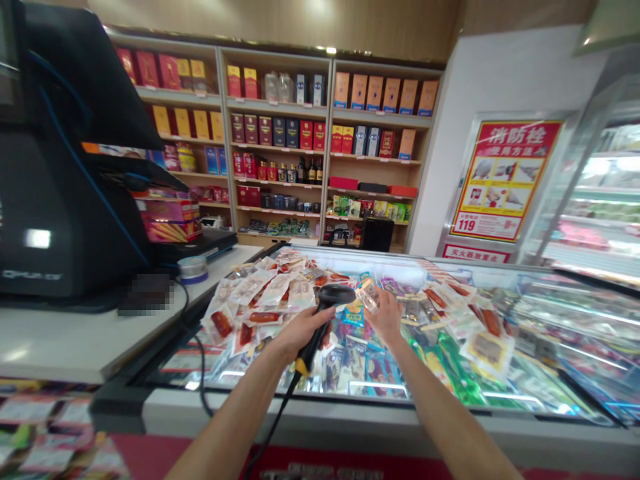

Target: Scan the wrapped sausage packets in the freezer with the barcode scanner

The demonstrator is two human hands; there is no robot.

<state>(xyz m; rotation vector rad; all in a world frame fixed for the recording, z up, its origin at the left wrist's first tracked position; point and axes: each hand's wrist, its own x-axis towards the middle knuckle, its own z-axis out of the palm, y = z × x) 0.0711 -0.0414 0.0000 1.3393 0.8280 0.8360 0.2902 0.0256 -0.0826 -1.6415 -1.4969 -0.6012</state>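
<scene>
My left hand [306, 332] is wrapped round the handle of a black and yellow barcode scanner [336, 294], its head turned toward my right hand. Between the fingers of my right hand [385, 317] is a small clear snack packet [369, 296], just right of the scanner head. Below both hands lies the glass top of a chest freezer [360, 393]. On its left part is a heap of vacuum-packed snacks [265, 317], some reddish-brown inside. A smaller group of similar packets [487, 347] lies on the right. Colourful packages show through the glass.
A checkout terminal [60, 167] stands on the white counter [45, 340] at left, with a roll of tape [193, 269] near the edge. The scanner's cable [201, 373] loops over the freezer's left rim. Shelves of boxes [280, 133] line the back wall.
</scene>
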